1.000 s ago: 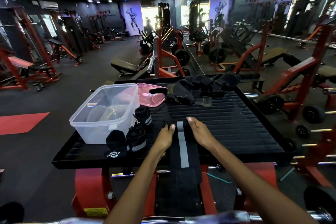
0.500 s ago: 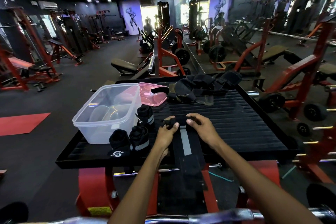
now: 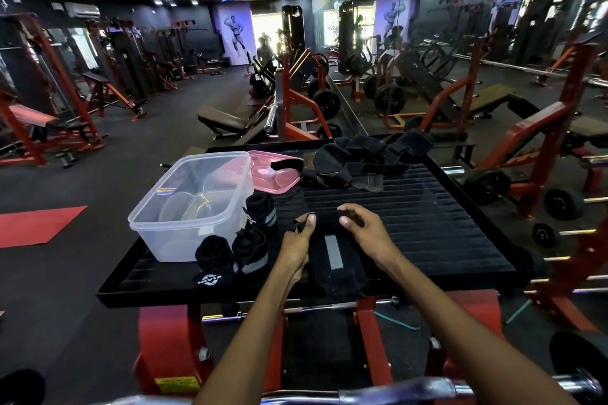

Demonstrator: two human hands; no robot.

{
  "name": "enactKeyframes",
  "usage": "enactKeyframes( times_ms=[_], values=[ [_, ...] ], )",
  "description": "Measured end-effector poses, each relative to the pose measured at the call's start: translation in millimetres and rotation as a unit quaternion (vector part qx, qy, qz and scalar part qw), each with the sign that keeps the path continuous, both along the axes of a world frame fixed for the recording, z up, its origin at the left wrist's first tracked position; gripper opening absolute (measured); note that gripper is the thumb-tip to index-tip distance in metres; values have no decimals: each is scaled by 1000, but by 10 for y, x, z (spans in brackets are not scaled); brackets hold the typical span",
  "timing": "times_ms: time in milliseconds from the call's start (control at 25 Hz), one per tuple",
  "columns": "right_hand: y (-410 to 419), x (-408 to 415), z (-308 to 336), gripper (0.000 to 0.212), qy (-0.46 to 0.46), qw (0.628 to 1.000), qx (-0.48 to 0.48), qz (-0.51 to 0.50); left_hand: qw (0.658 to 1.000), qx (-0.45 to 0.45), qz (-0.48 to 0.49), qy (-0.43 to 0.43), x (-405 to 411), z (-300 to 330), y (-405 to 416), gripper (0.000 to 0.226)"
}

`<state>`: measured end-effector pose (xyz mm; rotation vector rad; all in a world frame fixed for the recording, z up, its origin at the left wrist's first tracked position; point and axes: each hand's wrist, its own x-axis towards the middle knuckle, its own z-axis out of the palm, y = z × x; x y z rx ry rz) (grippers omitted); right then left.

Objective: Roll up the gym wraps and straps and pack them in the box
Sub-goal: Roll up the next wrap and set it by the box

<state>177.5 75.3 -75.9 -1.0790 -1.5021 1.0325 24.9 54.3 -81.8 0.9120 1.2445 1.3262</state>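
Wrap (image 3: pixel 332 250) under fingers (image 3: pixel 345 221): matt black cloth, grey strip. Box (image 3: pixel 184 207) left of fingers: clear glossy plastic. Lid (image 3: pixel 273 174) beyond: pink plastic. Bench (image 3: pixel 427 223): ribbed matt black.

Two bare forearms reach in from the bottom edge, no sleeves in view. The left hand (image 3: pixel 296 242) and right hand (image 3: pixel 365 233) wear no gloves, rings, watch or bands; short, plain fingernails show.

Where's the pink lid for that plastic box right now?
The pink lid lies flat at the far left of the black tray, just behind the clear box and beside the pile of loose straps.
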Motion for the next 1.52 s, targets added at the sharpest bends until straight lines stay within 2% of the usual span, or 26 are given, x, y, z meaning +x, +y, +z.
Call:
enactKeyframes(
  times_ms=[200,400,520,600,720,800,960,1080,1120,1200,1320,1520],
  values=[
    [-19,-37,15,15,29,998,-51,8,996,69,-6,48,-5,46,-32,28],
    [-35,-8,34,20,19,1000,-21,9,1000,-12,-10,-10,14,59,-36,22],
    [-62,-21,57,23,12,999,-9,38,999,28,37,-17,19,48,-5,21],
    [-52,-25,47,27,10,999,1,41,999,24,40,-27,7,62,10,23],
    [-40,-20,48,31,65,996,-42,40,998,-34,8,-45,-7,70,-6,21],
    [-46,-28,68,35,78,994,-47,58,998,-37,4,-49,13,74,-36,18],
    [-67,-44,99,50,85,989,-52,105,995,17,58,-86,20,88,-2,24],
    [-47,-18,55,70,-10,992,35,125,987,3,75,-144,-23,107,23,34],
    [-48,-12,47,70,-59,987,64,134,986,4,81,-147,-31,125,6,39],
    [-57,-15,56,51,-104,982,69,142,987,9,71,-143,-31,153,-30,44],
    [-61,-38,74,20,-55,990,84,96,990,16,35,-137,-18,171,-67,45],
    [20,-38,49,15,-12,996,75,-57,995,24,-1,-95,57,237,-125,48]
  ],
)
